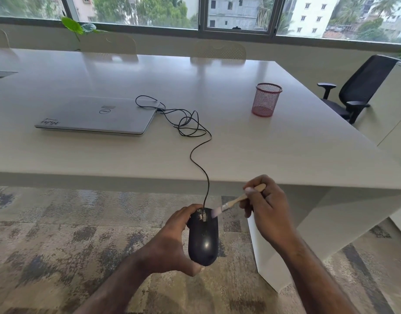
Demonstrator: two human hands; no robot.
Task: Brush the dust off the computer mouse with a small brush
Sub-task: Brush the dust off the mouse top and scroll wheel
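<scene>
A black wired computer mouse is held in the air in front of the table edge, above the carpet. My left hand grips it from the left and underneath. Pale dust speckles its front end near the scroll wheel. My right hand pinches a small brush with a wooden handle and pale bristles. The bristles touch the front right of the mouse beside the wheel. The mouse's black cable runs up over the table edge in loose loops to a closed silver laptop.
A pink mesh pen cup stands on the white table to the right. A black office chair sits beyond the table's right side. Pale chairs and a window line the far side. Patterned carpet lies below.
</scene>
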